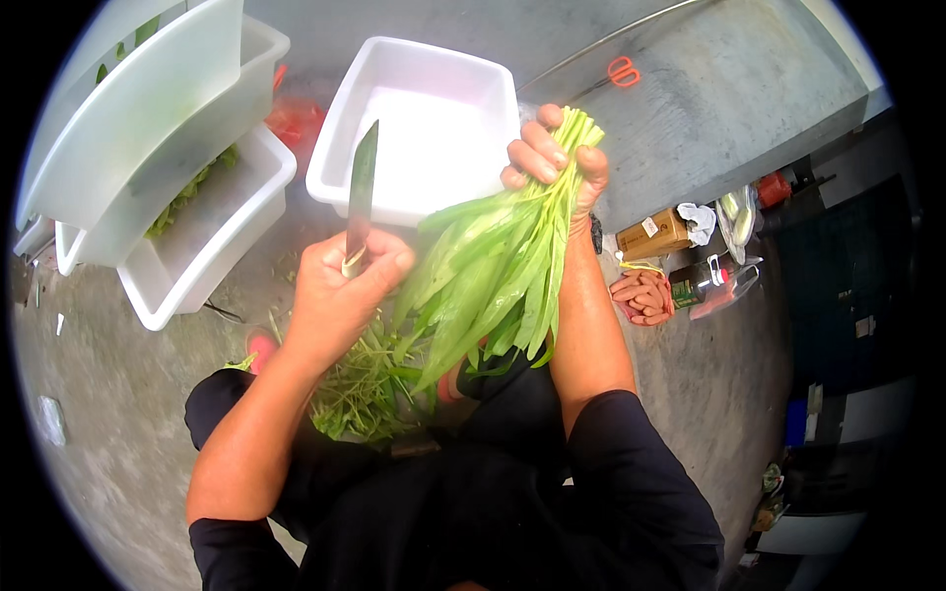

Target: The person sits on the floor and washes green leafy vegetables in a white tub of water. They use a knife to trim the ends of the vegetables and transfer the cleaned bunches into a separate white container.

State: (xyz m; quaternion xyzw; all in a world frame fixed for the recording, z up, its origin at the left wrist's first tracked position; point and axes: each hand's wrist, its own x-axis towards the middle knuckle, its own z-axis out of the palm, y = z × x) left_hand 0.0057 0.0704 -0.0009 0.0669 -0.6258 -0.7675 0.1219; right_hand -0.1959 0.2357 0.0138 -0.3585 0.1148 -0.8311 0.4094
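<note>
My left hand (342, 292) grips the handle of a knife (361, 181), its blade pointing up and away from me. My right hand (550, 159) is closed around a bunch of long-leaved greens, likely water spinach (491, 258). The pale cut stems rise above the fist, and the leaves hang down to the left, towards my lap. Behind the knife stands a white plastic tub (436, 140) with no contents visible in it. Loose leaves and stems (369, 399) lie in a heap on the floor between my legs.
White plastic tubs (214, 229) are stacked at the left, with greens in one. Orange-handled scissors (623, 72) lie on the grey concrete ledge (709, 96). On the right are a cardboard box (654, 235), a net bag of sausage-shaped reddish items (641, 297) and a plastic bottle (691, 285).
</note>
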